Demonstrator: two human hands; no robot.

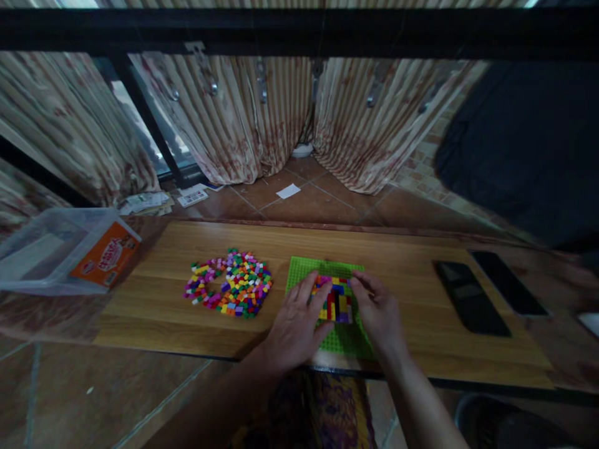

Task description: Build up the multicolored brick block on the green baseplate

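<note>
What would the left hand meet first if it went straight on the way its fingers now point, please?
Most likely the multicoloured block build on the green baseplate; the left hand overlaps its edge in view, though contact is unclear.

- a single view looks from the person's head, forward and steeply down across the wooden table [407, 262]
- the left hand [292, 327] and right hand [381, 312] sit near, just right of and below the middle
- its wide reach takes in a clear box [105, 255] at left, dark slabs [472, 299] at right
- striped curtains [262, 125] fill the far side
</note>
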